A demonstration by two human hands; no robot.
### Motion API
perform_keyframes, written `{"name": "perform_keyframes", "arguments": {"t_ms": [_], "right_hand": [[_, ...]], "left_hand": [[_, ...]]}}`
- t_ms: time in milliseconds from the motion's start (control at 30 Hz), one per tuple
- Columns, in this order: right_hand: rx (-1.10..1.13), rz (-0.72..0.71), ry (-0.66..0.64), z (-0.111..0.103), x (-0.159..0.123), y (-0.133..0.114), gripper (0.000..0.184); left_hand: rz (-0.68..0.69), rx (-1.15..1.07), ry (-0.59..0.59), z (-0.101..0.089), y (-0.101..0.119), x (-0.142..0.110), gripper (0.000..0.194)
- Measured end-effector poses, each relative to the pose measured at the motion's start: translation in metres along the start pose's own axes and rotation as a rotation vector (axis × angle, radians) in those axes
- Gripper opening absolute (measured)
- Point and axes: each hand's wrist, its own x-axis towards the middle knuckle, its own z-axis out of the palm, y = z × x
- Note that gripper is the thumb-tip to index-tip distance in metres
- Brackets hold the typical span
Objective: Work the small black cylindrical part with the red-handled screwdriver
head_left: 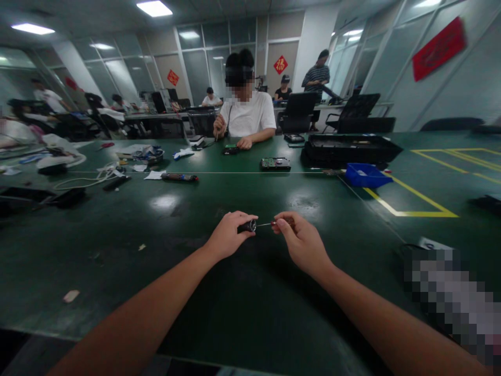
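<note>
My left hand (229, 235) grips a short dark cylinder (247, 226) whose silvery round end faces right; its exact kind cannot be made out. In my right hand (301, 237) is a small screwdriver (266, 224), its thin metal shaft pointing left at that round end. A bit of red shows where the shaft meets the fingers, and most of the handle is hidden. Whether the tip touches the cylinder is too small to tell. Both hands are above the green table (235, 313), close together near the middle.
Across the table a person (250, 112) works at a green circuit-board device (230, 149). Another opened drive (276, 163), a black tray (350, 150) and a blue bin (367, 175) stand beyond my right hand. Left lie a brown-handled tool (180, 177) and cables (92, 177).
</note>
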Motion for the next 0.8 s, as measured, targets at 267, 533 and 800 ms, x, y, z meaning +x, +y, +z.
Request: {"name": "perform_keyframes", "arguments": {"t_ms": [267,533,800], "right_hand": [[-0.019,-0.004,0.099,-0.0047,0.0003,0.0027,0.021],[-0.041,-0.064,0.078,-0.0058,-0.0023,-0.0038,0.018],[-0.108,-0.02,0.075,-0.0069,0.0006,0.0015,0.021]], "left_hand": [[-0.027,-0.005,-0.026,0.0,-0.0023,-0.0009,0.041],[-0.046,-0.011,-0.059,0.0011,-0.0013,-0.0012,0.041],[-0.07,-0.057,-0.076,-0.0001,0.0026,-0.0008,0.037]]}}
